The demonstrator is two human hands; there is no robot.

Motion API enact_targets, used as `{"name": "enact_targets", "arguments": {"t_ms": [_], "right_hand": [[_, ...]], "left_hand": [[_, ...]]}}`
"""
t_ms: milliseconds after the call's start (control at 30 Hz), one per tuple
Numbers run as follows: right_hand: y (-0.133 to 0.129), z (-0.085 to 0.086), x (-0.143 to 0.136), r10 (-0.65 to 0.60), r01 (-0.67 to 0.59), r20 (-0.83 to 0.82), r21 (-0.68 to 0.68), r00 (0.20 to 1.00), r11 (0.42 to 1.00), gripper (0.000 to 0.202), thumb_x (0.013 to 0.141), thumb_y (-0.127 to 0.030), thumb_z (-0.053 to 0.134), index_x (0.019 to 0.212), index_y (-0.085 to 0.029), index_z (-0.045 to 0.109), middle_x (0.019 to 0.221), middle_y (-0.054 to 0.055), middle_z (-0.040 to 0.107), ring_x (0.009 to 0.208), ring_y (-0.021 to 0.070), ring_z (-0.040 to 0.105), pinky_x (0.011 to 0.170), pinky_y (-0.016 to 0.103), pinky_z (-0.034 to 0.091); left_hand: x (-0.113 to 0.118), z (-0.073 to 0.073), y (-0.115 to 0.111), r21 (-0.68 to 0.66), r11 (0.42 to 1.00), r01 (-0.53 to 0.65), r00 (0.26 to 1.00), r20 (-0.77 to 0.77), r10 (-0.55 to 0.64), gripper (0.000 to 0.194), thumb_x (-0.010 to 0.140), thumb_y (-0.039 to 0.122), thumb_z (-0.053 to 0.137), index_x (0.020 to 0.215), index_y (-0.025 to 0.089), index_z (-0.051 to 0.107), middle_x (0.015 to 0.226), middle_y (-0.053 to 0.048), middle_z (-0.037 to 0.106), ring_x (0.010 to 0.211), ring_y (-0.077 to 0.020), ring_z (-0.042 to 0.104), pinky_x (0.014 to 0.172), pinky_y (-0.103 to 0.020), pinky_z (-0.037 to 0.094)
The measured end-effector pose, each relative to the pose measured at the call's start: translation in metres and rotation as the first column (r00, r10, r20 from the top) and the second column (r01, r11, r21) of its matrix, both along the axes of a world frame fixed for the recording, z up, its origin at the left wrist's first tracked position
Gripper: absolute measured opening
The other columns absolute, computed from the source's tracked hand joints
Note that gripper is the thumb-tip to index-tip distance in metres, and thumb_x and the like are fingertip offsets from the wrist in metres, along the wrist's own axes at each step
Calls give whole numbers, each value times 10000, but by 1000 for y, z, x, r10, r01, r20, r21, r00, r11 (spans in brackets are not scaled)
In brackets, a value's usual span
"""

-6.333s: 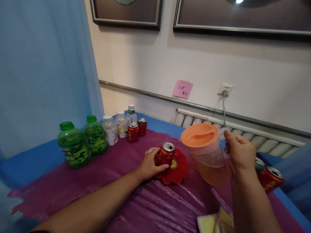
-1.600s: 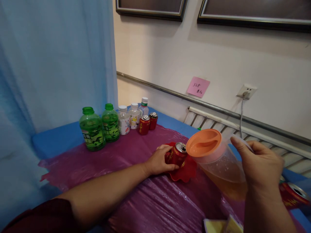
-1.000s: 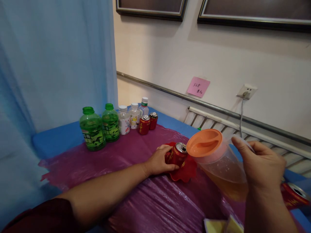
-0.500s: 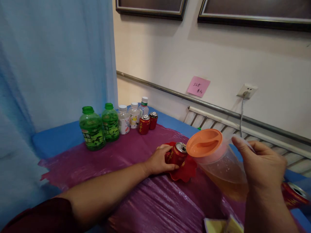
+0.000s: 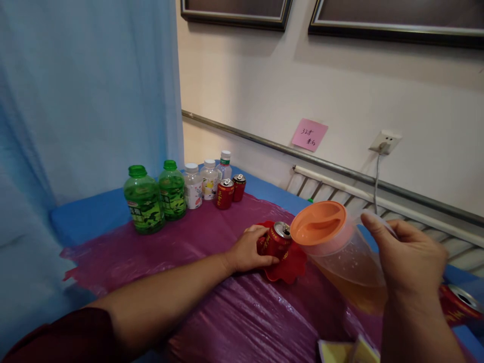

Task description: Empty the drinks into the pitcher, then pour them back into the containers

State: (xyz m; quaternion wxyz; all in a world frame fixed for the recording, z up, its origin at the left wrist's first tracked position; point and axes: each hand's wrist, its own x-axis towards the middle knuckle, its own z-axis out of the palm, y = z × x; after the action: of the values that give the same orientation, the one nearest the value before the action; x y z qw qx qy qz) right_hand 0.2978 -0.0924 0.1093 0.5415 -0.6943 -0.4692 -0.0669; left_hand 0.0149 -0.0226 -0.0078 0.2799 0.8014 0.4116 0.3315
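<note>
My left hand point(image 5: 251, 249) is wrapped round a red drink can point(image 5: 277, 243), which leans a little on a red scalloped mat point(image 5: 289, 267). The can's top is open. My right hand point(image 5: 410, 252) grips the handle of a clear plastic pitcher point(image 5: 350, 262) with an orange lid point(image 5: 319, 222). Tilted to the left, the pitcher holds a light brown liquid, and its lid edge is right at the can's rim. I cannot make out a stream between them.
Two green bottles point(image 5: 143, 201), several white-capped bottles point(image 5: 193, 187) and two red cans point(image 5: 225, 195) stand at the back left on purple plastic sheeting point(image 5: 242, 317). Another red can point(image 5: 459, 305) is at the right. A yellow item point(image 5: 336, 352) lies at the front edge. Behind runs a radiator point(image 5: 340, 191).
Almost nothing differs. Both hands, the can and the tilted pitcher keep their places, with only a very slight shift of the whole view.
</note>
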Motion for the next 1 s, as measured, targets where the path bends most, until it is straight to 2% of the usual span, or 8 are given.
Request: {"name": "enact_targets", "arguments": {"t_ms": [567, 1000], "right_hand": [[-3, 3, -2, -22, 22, -2, -36, 1000, 999, 540, 707, -710, 698, 591, -193, 594, 516, -51, 350, 549, 117, 366, 522, 276, 272], [-1, 1, 0, -19, 19, -17, -1, 1000, 1000, 556, 677, -729, 716, 575, -196, 597, 506, -52, 360, 524, 111, 356, 497, 272, 271]], "left_hand": [[0, 1, 0, 6, 1000, 2, 1000, -1, -2, 689, 610, 544, 865, 1188, 228, 662, 1214, -85, 651, 1146, -323, 580, 1025, -446, 449], [0, 2, 0, 2, 1000, 9, 1000, 3, -9, 656, 607, 535, 865, 1148, 216, 677, 1201, -96, 656, 1154, -331, 572, 1029, -467, 443]]}}
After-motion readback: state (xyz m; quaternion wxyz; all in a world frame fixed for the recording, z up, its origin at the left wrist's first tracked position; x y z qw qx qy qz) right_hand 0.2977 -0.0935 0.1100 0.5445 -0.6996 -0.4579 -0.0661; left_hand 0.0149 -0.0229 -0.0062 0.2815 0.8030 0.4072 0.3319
